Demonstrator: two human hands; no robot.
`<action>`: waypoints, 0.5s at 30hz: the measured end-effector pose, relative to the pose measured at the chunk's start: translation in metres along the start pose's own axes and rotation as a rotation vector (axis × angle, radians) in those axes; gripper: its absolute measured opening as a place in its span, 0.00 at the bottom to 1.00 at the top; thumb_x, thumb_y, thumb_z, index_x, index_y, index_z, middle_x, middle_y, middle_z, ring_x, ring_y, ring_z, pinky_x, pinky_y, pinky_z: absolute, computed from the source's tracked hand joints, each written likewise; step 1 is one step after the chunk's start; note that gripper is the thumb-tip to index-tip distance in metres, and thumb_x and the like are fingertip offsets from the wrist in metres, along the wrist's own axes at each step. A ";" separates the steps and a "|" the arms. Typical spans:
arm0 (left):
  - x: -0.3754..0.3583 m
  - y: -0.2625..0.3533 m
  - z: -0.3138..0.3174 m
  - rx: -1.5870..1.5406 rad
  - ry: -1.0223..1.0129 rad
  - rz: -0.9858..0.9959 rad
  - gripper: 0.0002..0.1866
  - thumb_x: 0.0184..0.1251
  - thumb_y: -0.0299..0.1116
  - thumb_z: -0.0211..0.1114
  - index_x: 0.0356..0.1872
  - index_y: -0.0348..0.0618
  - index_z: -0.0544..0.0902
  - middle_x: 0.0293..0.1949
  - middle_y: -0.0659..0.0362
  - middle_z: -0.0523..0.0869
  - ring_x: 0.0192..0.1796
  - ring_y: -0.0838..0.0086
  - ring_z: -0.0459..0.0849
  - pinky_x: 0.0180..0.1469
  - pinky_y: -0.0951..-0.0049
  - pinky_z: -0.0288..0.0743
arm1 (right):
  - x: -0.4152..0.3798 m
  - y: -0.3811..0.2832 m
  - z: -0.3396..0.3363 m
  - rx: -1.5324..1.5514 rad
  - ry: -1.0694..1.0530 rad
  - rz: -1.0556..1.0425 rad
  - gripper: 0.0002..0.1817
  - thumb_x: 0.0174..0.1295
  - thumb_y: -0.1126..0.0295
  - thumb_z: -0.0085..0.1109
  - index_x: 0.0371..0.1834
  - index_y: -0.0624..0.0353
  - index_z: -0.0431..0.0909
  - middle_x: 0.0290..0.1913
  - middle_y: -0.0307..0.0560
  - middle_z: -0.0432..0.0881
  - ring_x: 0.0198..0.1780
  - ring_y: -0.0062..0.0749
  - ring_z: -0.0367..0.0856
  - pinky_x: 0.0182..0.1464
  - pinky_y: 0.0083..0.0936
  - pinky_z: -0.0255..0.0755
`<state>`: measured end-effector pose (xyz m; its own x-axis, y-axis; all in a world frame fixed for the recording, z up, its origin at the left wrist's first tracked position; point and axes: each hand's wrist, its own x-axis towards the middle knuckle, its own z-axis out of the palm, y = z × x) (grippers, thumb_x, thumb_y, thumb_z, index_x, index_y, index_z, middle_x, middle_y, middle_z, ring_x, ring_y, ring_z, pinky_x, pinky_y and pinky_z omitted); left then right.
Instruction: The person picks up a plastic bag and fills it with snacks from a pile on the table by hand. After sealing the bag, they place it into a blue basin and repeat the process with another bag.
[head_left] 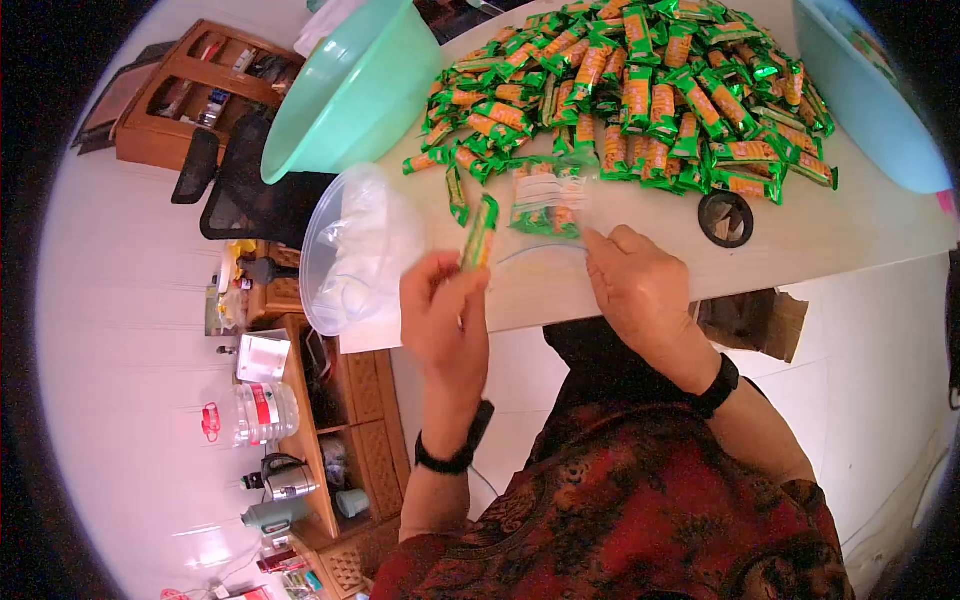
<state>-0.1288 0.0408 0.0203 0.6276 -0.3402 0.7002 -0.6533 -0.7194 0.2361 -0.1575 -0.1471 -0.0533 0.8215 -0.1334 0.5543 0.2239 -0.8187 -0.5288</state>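
My left hand (445, 310) is closed round the lower end of a green and orange snack packet (480, 232), which points up and away from me. My right hand (638, 290) has its fingers pinched at the lower right corner of a clear plastic bag (548, 200) lying on the table. Green and orange packets show inside the bag. A large heap of similar packets (640, 100) covers the table (780, 235) beyond both hands. One loose packet (457, 193) lies just left of the bag.
Left of my hands stands a clear tub (318, 255) with white plastic inside. A green basin (350, 95) is behind it, and a blue basin (870, 110) at the far right. A black tape ring (725, 219) lies near the table's front edge. Below sits a cardboard box (755, 325).
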 end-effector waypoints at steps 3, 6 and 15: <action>-0.024 0.028 -0.019 -0.085 -0.179 0.026 0.11 0.50 0.15 0.70 0.35 0.41 0.86 0.43 0.52 0.82 0.42 0.63 0.82 0.39 0.71 0.78 | 0.000 0.000 -0.001 0.000 -0.005 0.002 0.12 0.58 0.72 0.61 0.47 0.56 0.80 0.30 0.44 0.75 0.32 0.42 0.80 0.29 0.35 0.76; -0.038 0.038 -0.019 -0.165 -0.378 0.010 0.12 0.50 0.14 0.69 0.35 0.42 0.86 0.42 0.52 0.81 0.41 0.63 0.81 0.37 0.71 0.76 | 0.001 -0.001 -0.001 0.007 0.003 0.005 0.14 0.58 0.72 0.61 0.49 0.56 0.79 0.31 0.45 0.75 0.32 0.42 0.80 0.29 0.36 0.76; -0.023 0.033 0.018 -0.134 -0.321 0.119 0.15 0.48 0.14 0.67 0.39 0.39 0.84 0.44 0.51 0.80 0.40 0.63 0.80 0.36 0.71 0.74 | -0.001 -0.002 0.001 0.151 0.051 0.114 0.10 0.60 0.67 0.60 0.40 0.56 0.71 0.33 0.48 0.76 0.33 0.48 0.81 0.32 0.42 0.77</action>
<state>-0.1568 0.0142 0.0002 0.6312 -0.6046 0.4859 -0.7658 -0.5852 0.2666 -0.1579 -0.1447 -0.0533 0.8194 -0.2519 0.5149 0.2098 -0.7042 -0.6783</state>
